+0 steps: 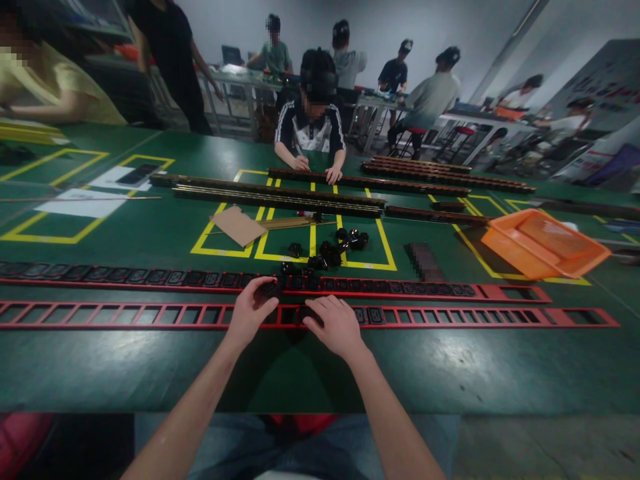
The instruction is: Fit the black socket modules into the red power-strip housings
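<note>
Two long red frames lie across the green table in front of me. The farther red frame (515,292) has black sockets in most of its slots. In the nearer red frame (100,315), many slots are bare, and a black socket (375,315) sits just right of my right hand. My left hand (251,308) is curled round a black socket (271,288) between thumb and fingers, above the frames. My right hand (336,321) rests on the nearer frame, its fingers bent over a black piece that is mostly hidden. Loose black sockets (330,253) are piled beyond the frames.
An orange bin (545,247) stands at the right. Cardboard (237,225), dark long rails (280,197) and a dark block (424,261) lie farther back. Across the table a person (315,120) works with both hands on a rail. More people are in the background.
</note>
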`<state>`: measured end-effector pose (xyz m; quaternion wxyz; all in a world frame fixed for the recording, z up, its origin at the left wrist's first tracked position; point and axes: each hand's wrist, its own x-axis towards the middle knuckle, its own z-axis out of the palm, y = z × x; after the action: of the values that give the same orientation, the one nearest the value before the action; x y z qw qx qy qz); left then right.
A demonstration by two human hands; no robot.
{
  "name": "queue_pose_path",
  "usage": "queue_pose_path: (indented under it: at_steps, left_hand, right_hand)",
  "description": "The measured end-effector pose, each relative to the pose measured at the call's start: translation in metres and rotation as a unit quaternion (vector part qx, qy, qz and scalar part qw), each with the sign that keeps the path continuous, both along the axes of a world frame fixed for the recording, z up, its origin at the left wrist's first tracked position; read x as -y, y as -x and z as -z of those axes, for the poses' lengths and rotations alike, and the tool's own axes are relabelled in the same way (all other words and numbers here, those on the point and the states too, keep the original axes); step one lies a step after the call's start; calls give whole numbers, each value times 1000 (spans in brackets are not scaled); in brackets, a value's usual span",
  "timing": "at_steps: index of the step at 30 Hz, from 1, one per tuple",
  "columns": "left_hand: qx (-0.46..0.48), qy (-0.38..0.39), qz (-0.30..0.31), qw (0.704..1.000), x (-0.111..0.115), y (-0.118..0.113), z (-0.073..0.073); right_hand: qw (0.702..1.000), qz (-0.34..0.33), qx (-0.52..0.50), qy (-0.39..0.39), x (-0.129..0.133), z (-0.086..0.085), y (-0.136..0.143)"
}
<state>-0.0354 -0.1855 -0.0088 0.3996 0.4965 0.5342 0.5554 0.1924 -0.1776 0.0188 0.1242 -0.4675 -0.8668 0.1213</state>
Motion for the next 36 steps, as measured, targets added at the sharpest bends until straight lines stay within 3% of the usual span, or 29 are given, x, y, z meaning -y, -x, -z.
queue_pose_path:
  at_steps: [7,13,19,36]
  left_hand:
    - [-77,-19,-7,997,-4,-1,6]
    - [-120,-4,41,992,2,-4,0]
    - [-220,-48,82,971,7,-7,-6]
    - [-280,-68,193,938,8,-8,-8]
  right_hand:
    - [1000,3,-5,-2,0,1,0]
    - [1000,-3,4,-15,0,0,1]
    - [1000,-3,0,-23,-1,1,0]
    - [1000,5,3,-16,1,1,1]
